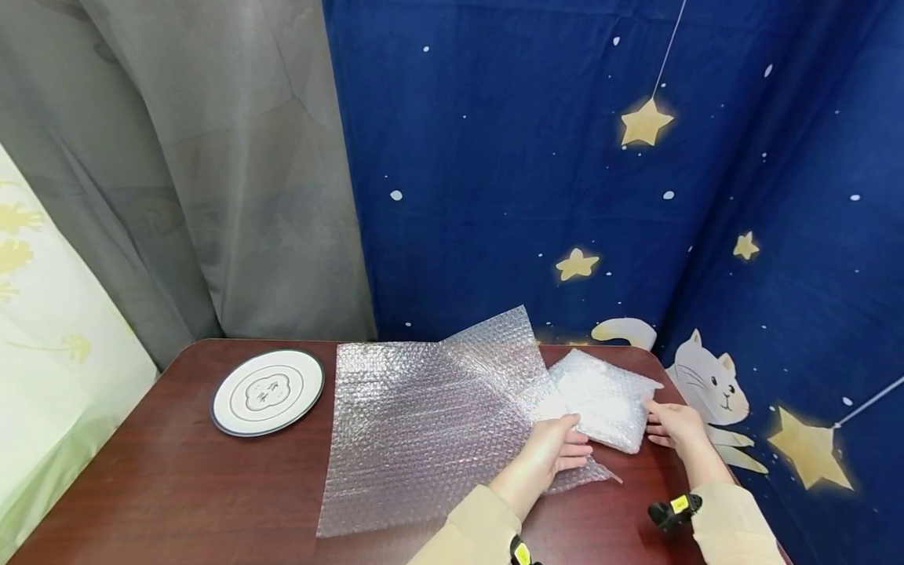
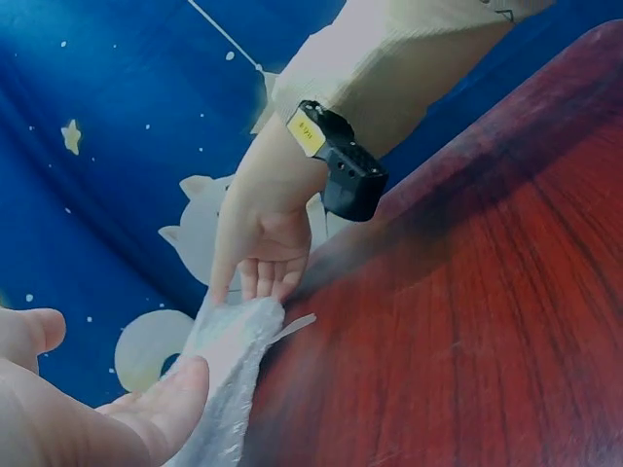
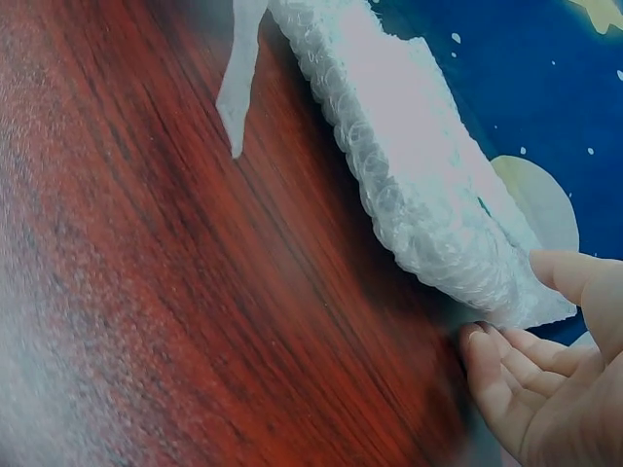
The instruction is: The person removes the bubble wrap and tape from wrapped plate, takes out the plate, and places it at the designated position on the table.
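Observation:
A flat packet (image 1: 600, 400) wrapped in bubble wrap lies at the right end of the table, its contents hidden by the wrap. From it a wide sheet of bubble wrap (image 1: 417, 424) spreads leftward across the tabletop. My right hand (image 1: 676, 428) holds the packet's right edge, thumb (image 3: 560, 272) above and fingers (image 3: 496, 375) below. At the packet's near left side is my left hand (image 1: 549, 453), over the sheet, its fingers extended and its thumb apart from them. In the left wrist view the packet (image 2: 219, 360) runs between both hands.
A white plate (image 1: 300, 392) with a dark rim and a printed centre lies at the left of the brown table (image 1: 162, 479). Grey and blue curtains (image 1: 494, 157) hang right behind the table's far edge. A loose strip of wrap (image 3: 237, 97) sticks out beside the packet.

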The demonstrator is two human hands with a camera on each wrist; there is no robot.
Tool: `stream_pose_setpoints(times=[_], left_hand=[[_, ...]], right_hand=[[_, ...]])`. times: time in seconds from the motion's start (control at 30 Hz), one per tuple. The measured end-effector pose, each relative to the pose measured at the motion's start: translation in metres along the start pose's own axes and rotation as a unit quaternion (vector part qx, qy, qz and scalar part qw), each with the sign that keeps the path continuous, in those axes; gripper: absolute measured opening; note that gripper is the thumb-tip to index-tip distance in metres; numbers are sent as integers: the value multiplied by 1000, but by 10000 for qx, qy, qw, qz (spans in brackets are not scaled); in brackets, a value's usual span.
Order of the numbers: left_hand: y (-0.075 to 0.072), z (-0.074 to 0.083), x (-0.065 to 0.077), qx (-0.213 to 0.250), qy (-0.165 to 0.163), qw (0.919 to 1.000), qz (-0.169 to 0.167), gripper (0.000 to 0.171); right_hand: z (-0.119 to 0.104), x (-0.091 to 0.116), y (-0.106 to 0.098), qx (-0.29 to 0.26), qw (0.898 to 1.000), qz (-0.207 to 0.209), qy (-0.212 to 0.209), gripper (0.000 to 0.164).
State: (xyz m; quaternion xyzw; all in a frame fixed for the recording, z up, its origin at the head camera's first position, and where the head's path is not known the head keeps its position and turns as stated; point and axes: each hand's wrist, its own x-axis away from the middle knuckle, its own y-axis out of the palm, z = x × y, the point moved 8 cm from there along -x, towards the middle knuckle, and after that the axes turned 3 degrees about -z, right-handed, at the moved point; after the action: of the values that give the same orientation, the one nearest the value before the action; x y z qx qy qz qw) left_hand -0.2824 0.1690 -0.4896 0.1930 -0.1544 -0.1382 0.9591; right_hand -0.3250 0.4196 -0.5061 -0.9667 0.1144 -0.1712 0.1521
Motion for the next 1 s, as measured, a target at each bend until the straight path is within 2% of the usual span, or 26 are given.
stream_pose_setpoints(times=[0.17, 0.5, 0.77, 1.0], left_hand=[[6, -9, -3, 218, -117, 9997, 6, 52], [19, -25, -5, 314, -284, 9990, -117, 55], [22, -35, -9, 615, -503, 9968, -98, 56], [25, -39, -12, 726, -599, 9955, -127, 59]], right_hand=[[3, 0, 2, -156, 9998, 40, 94, 75], [7, 1, 2, -171, 9997, 44, 186, 80], [9, 0, 6, -147, 9997, -56, 209, 78], [12, 4, 7, -375, 9989, -140, 239, 72]])
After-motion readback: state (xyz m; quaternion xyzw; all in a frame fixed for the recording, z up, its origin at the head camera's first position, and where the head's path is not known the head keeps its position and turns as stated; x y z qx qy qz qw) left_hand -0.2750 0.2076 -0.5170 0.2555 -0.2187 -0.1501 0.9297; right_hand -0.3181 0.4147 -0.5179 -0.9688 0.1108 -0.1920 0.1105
